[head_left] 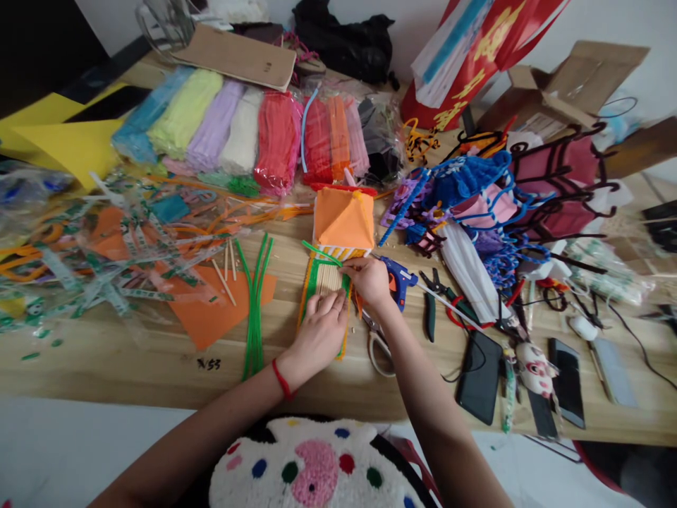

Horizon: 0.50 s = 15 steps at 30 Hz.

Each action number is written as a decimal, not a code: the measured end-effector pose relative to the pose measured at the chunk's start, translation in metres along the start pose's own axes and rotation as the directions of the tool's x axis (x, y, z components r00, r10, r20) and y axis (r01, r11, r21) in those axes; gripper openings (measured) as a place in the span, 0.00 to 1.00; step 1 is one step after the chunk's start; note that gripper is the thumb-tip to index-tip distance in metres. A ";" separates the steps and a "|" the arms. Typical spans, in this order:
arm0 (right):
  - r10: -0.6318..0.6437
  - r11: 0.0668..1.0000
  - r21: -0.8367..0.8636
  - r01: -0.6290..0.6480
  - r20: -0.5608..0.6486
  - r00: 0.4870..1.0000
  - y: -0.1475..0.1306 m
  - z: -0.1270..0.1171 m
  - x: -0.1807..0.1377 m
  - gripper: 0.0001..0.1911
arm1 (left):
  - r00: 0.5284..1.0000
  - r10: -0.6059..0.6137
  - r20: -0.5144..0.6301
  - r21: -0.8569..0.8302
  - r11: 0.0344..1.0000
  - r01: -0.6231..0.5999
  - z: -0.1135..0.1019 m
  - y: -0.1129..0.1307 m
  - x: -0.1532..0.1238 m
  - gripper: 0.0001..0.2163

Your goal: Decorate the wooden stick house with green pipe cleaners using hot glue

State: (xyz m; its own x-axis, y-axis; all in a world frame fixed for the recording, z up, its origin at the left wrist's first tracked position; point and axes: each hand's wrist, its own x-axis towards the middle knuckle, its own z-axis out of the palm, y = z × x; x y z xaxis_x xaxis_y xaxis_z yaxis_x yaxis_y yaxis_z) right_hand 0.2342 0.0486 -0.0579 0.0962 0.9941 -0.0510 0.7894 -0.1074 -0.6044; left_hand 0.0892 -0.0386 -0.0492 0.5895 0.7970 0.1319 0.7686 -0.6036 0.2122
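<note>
Left hand (320, 331) flat, pinning small orange-roofed stick-and-paper house (338, 243); right hand (370, 279) pinching thin green pipe cleaner (321, 252). Probably light, crushable; best held at base.

Both bare forearms reach forward from the bottom of the view and converge near the middle. The left hand (319, 333) lies palm down, fingers together and stretched forward, pressing flat, back of the hand up. A red band circles the left wrist. The right hand (370, 279) sits just beyond and to the right of it, wrist bent inward, fingers curled and pinched together at the tips, knuckles upward. The two hands are nearly touching, the right arm angling in more steeply.
</note>
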 end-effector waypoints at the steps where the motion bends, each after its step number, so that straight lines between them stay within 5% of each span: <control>1: 0.004 1.000 0.001 -0.004 -0.006 1.000 0.000 0.001 0.000 0.05 | 1.000 0.001 -0.003 -0.001 1.000 -0.001 0.001 0.000 0.000 0.18; 15: 0.065 0.998 0.020 -0.063 -0.114 0.991 -0.003 0.008 -0.007 0.07 | 0.995 -0.095 -0.041 -0.051 0.994 0.092 0.003 0.004 0.007 0.15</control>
State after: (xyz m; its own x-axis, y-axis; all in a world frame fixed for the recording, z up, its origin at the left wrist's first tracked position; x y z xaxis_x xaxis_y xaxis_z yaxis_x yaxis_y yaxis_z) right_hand 0.2258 0.0423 -0.0620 0.2157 0.9765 0.0009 0.7697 -0.1695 -0.6155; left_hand 0.0973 -0.0355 -0.0500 0.5034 0.8508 0.1509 0.8059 -0.5253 0.2730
